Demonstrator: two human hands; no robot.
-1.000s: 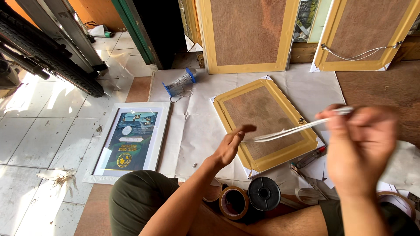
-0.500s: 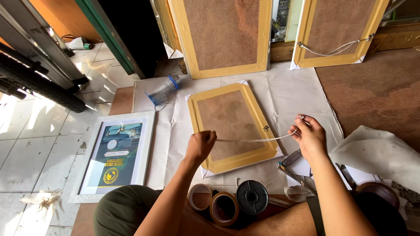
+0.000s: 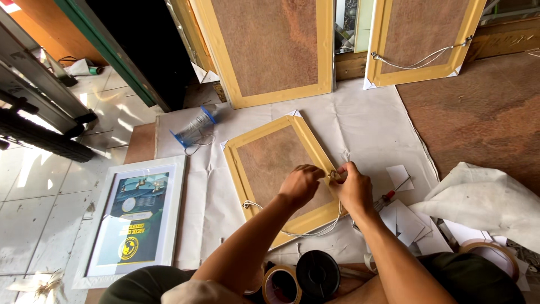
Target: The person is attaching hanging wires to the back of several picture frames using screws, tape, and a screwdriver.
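Left hand: the left hand [image 3: 300, 184] reaches forward from the bottom of the view, fingers curled together, fingertips pinching at a small metal fitting [image 3: 333, 175] on the right rail of the frame [image 3: 279, 169].
Right hand: the right hand [image 3: 353, 188] comes in from the lower right, fingers bunched, thumb and fingertips pinching the same fitting; the two hands touch there.
Cord: a thin pale cord [image 3: 306, 232] runs from the hands in a loose loop past the frame's near edge and back to its left rail.
Frame: lies back side up on the white sheet [image 3: 371, 126], near the sheet's middle, turned at an angle; yellow tape borders a brown backing board.
Near edge: two tape rolls [image 3: 279, 283] and a black spool [image 3: 318, 274] sit between the forearms, close to the knees.
Right of hands: a screwdriver [image 3: 388, 196] with a red collar and loose white card pieces [image 3: 408, 217]; further right a crumpled white cloth [image 3: 484, 200] and another tape roll [image 3: 488, 253].
Left side: a white-framed picture [image 3: 135, 217], face up, partly on the tiled floor [image 3: 39, 197].
Far side: a clear spool with blue ends [image 3: 197, 126] on the sheet's far left corner; two larger frames [image 3: 270, 50] stand upright beyond the sheet, backs showing, the right one strung with cord.
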